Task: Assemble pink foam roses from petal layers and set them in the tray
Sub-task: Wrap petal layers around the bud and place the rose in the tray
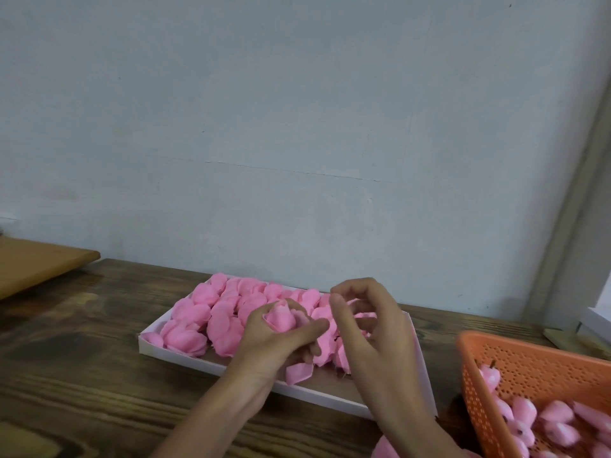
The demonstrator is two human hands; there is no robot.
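At the near right edge of the dark wooden table [99, 375] stands an orange perforated basket [529, 365] with pink foam buds [558, 424] lying loose inside it. Left of the basket, both forearms reach in from the near edge toward a shallow white tray [205, 358].

The left hand [274, 345] is over the tray's middle, its fingers and thumb curled round a pink foam rose [281, 317] that pokes up out of the fist. A loose petal layer [299, 371] shows just below this hand, over the tray's bare near part.

The right hand [370, 325] is just beside the left, to its right, fingers curled and thumb tip close to the forefinger. Whether it pinches anything cannot be told.

The left and far parts of the tray are packed with cupped pink foam petal pieces [211, 319], touching one another.

Farther left lies a light wooden board [33, 269], and behind everything stands a pale grey wall [297, 127].
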